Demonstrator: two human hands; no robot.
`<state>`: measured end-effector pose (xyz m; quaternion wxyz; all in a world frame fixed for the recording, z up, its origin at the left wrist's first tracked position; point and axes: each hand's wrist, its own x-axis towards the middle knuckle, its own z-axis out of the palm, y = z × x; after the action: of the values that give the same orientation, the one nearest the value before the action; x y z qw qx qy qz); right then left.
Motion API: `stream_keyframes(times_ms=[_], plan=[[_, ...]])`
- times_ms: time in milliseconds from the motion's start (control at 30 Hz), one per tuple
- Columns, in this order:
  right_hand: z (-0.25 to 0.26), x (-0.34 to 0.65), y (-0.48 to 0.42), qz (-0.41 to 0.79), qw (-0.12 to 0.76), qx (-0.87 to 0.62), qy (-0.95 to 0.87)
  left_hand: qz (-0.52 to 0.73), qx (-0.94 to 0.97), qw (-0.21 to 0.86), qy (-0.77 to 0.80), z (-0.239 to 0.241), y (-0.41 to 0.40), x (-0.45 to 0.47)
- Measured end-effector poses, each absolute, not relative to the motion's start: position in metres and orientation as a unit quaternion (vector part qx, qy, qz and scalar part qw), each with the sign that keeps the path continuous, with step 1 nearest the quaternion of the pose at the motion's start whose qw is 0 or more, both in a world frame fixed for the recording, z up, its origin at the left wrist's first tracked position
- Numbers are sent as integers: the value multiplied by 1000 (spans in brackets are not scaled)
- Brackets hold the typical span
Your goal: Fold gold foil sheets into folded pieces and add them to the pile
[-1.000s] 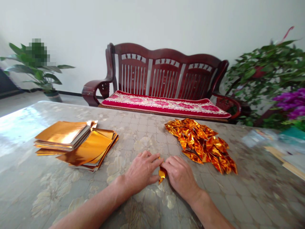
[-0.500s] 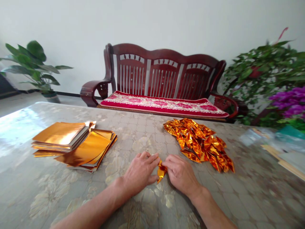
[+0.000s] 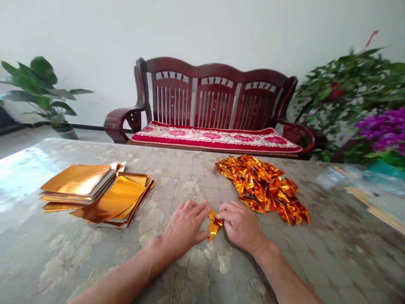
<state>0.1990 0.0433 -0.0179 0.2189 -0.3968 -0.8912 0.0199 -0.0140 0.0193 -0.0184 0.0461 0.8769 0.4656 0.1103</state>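
Between my two hands sits a small folded piece of gold foil, shiny and pointed at its lower end. My left hand has its fingertips and thumb at the foil's left side, and my right hand pinches it from the right. Part of the foil is hidden by my fingers. Beyond my left hand lie two stacks of square gold foil sheets. Beyond my right hand is a loose heap of folded gold foil pieces.
The hands work on a table with a marbled, floral-patterned glossy cover. Behind its far edge stands a dark wooden bench with a red cushion. Plants stand at both sides. Plastic bags and wooden strips lie at the right.
My hands have eased slightly apart, and more of the foil piece shows between them. The whole view has shifted a little as my head moved.
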Motion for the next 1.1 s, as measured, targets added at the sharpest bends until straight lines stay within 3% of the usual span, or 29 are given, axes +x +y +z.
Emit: stream_keyframes(times_ms=[1100], plan=[[-22, 215, 54, 29, 228, -303, -925, 93, 877, 36, 470, -17, 20, -15]])
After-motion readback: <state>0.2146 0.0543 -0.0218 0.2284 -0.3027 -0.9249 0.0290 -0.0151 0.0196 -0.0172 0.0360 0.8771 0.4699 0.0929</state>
